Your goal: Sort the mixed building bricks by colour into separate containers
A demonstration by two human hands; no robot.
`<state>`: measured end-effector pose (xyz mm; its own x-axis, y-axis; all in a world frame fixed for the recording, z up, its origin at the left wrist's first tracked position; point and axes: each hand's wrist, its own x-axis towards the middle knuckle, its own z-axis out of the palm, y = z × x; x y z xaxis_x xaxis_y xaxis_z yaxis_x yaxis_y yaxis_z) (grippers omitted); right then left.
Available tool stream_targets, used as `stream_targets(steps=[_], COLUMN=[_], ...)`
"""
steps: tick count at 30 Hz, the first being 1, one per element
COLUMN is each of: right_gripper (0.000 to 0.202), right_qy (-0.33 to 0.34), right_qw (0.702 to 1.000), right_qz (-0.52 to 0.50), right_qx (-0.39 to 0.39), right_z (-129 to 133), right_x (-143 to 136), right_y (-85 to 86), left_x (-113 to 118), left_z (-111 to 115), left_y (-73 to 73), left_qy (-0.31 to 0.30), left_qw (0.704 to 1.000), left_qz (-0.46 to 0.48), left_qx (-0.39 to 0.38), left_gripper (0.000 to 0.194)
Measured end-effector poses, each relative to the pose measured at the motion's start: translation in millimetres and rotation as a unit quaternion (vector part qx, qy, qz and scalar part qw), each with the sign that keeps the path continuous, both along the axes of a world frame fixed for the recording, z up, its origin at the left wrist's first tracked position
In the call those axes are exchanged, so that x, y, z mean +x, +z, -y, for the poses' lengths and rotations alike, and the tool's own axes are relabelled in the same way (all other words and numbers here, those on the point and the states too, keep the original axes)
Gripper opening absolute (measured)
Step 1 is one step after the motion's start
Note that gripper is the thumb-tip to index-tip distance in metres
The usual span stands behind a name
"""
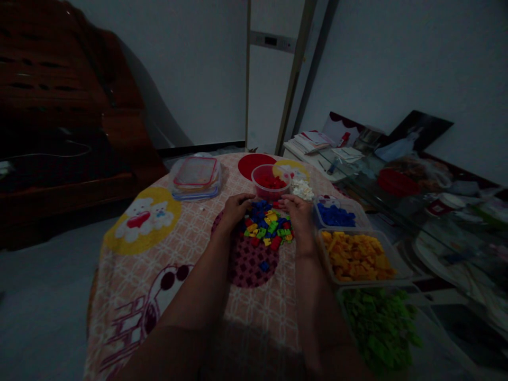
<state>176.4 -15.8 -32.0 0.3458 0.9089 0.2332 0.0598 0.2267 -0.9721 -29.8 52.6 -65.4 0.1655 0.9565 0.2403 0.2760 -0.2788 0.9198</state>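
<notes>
A pile of mixed small plastic blocks (266, 226) in red, yellow, green and blue lies on the patterned tablecloth. My left hand (238, 209) rests at the pile's upper left edge, its fingers curled toward the blocks; what they hold, if anything, is hidden. At the upper right of the pile, my right hand (296, 210) has its fingertips by a red block (277, 204). Just beyond both hands stands a round clear tub (271, 195) with red blocks inside. White blocks (302, 189) are heaped beside the tub. One blue block (264, 266) lies apart, nearer me.
Along the right side stand clear boxes of blue blocks (336, 215), yellow-orange blocks (357, 255) and green blocks (379, 328). Stacked containers with lids (196, 177) sit at the back left. A cluttered glass table (369, 174) adjoins at right.
</notes>
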Motion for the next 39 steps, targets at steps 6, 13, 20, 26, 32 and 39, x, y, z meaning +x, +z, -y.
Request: stream_targets(steps=[6, 13, 20, 26, 32, 39], right_gripper=[0.019, 0.019, 0.017, 0.02, 0.017, 0.021], right_qy=[0.14, 0.108, 0.076, 0.162, 0.134, 0.07], right_qw=[0.948, 0.89, 0.896, 0.866, 0.833, 0.8], right_qz=[0.285, 0.443, 0.437, 0.473, 0.536, 0.588], right_qx=[0.019, -0.022, -0.013, 0.023, -0.018, -0.099], right_z=[4, 6, 11, 12, 14, 17], right_x=[-32, -11, -4, -51, -49, -39], right_y=[0.6, -4.9, 4.3, 4.0, 4.5, 14.7], left_x=[-4, -3, -3, -3, -3, -3], left_z=[-9, -6, -6, -8, -8, -5], left_y=[-9.5, -9.0, -8.9, -7.4, -6.6, -5.3], left_qy=[0.059, 0.063, 0.06, 0.051, 0.054, 0.1], left_qw=[0.995, 0.993, 0.994, 0.994, 0.992, 0.972], left_qz=[0.074, 0.084, 0.079, 0.082, 0.097, 0.188], left_qx=[-0.039, -0.054, -0.054, -0.046, -0.065, -0.097], left_gripper=[0.035, 0.033, 0.032, 0.029, 0.03, 0.029])
